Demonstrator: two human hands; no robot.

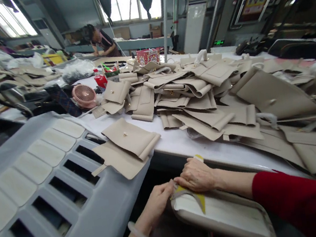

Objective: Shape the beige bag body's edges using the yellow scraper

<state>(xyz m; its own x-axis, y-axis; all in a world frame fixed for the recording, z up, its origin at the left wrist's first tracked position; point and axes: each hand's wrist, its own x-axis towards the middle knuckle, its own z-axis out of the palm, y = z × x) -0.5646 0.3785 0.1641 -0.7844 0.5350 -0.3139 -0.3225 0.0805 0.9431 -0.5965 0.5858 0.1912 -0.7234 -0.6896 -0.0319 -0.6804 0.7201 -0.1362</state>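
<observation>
In the head view, a beige bag piece with a rounded rim and a whitish inner face lies over my lap. My left hand, with a pale bangle at the wrist, is closed with thumb and fingertips pinching its far left corner. My right hand, below a red sleeve, is closed at the same corner, its fingers curled over the edge. A yellow strip shows beneath the hands, and a yellow end sticks out beyond my right knuckles. The fingers hide exactly what is pinched.
A beige flap piece with a metal stud bridges the white table and a grey slotted plastic stool. Stacked beige bag pieces cover the table ahead and right. A pink fan and red bottle stand behind. Another person bends over a far table.
</observation>
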